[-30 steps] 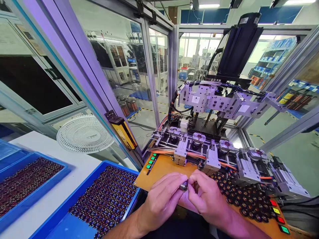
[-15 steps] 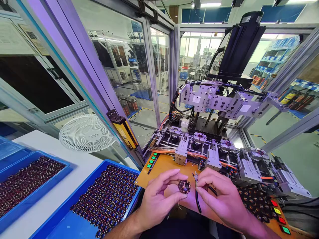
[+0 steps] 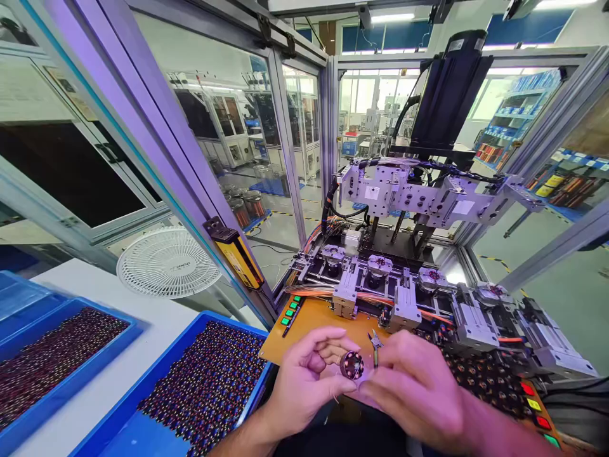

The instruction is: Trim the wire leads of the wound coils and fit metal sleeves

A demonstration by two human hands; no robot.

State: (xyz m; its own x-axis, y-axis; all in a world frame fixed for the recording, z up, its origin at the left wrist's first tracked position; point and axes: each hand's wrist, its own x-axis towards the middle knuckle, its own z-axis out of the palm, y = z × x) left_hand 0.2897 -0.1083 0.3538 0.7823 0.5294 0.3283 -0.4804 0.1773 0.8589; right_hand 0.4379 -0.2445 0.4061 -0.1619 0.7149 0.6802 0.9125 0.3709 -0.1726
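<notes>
My left hand grips a small round wound motor stator between thumb and fingers, its open face turned toward me. A thin loose wire hangs below it, by the left thumb. Close to the stator's right side, my right hand has its thumb and fingers pinched together and slightly blurred. What they hold, if anything, I cannot make out. Behind the right fingers, side cutters lie on the orange work board; their handles are mostly covered by that hand.
On the left, a blue tray holds many stators; another filled blue tray stands beyond it on a white table. More stators lie at the right near coloured buttons. A machine with clamping stations spans the back. A white fan stands left.
My right hand has moved left and down toward the stator, its fingertips now beside it. The stator's face has turned more toward me. The camera view has shifted slightly.
</notes>
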